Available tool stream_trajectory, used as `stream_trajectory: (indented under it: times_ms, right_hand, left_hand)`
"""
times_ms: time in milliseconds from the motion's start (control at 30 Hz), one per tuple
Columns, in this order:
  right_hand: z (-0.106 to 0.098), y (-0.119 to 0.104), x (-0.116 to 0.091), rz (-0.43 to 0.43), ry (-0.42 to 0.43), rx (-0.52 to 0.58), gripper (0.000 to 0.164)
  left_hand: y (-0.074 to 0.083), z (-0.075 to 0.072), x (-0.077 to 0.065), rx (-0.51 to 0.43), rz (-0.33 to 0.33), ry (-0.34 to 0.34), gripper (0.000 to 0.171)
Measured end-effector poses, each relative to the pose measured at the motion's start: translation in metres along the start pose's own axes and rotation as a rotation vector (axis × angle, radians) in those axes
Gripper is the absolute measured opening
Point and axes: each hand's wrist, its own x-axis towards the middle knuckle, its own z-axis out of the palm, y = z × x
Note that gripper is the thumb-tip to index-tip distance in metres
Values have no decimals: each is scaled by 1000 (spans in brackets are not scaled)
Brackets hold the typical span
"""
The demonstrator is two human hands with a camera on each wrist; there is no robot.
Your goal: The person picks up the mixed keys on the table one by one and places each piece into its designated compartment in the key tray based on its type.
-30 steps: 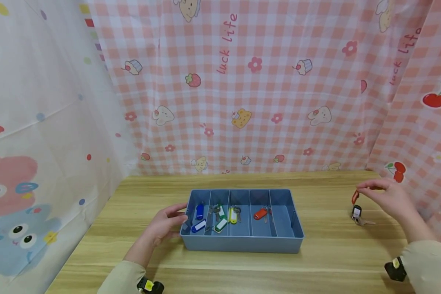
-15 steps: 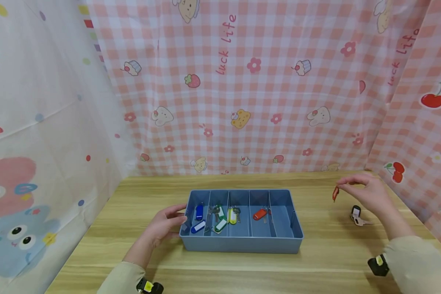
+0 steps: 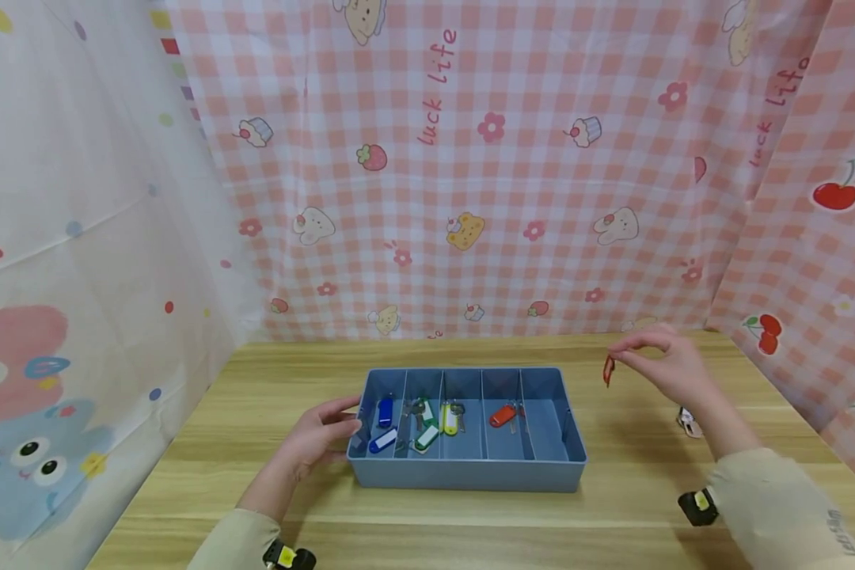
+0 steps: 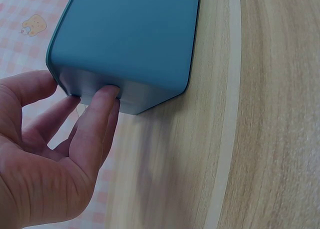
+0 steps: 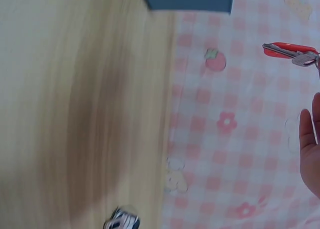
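My right hand [image 3: 663,366], raised over the table right of the box, pinches a key with a red tag [image 3: 608,370]. In the right wrist view the metal key [image 5: 292,53] hangs against its tag, and only part of the hand [image 5: 311,149] shows. My left hand [image 3: 322,437] touches the left end of a blue-grey divided box [image 3: 470,475], fingers fairly straight against its end wall [image 4: 92,81]. Inside, from the left, lie blue key tags [image 3: 385,412], green tags [image 3: 426,437] with keys, a yellow tag [image 3: 450,419] and a red tag [image 3: 502,416].
A key with a black tag [image 3: 689,423] lies on the wooden table [image 3: 470,526] at the right, partly hidden by my right forearm. Thin dividers [image 3: 483,419] split the box into several compartments. Patterned cloth [image 3: 413,190] hangs behind the table and at both sides.
My right hand has moved left with the red-tagged key, away from the black-tagged key and closer to the box. My left hand has stayed at the box's left end.
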Motion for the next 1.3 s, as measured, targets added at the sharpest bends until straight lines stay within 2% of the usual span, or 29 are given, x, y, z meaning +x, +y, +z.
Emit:
stream_trajectory:
  times_ms: [267,533,733,967,1300]
  right_hand:
    - [16,-20,7,-79,0,38,5]
    - [28,-35,12,-179,-7,67,10]
    - [34,-45,12,-188,-27,92,10]
    - [40,-55,14,-253,-58,132,14]
    - [53,-69,13,-255,-113,168,16]
  left_hand:
    - [-1,0,1,2,-3,6,51]
    - [-1,0,1,8,-8,8,52]
    - [0,0,0,10,-7,6,51]
    - [1,0,0,12,-11,4,52]
    - [2,1,-1,7,-15,-3,52]
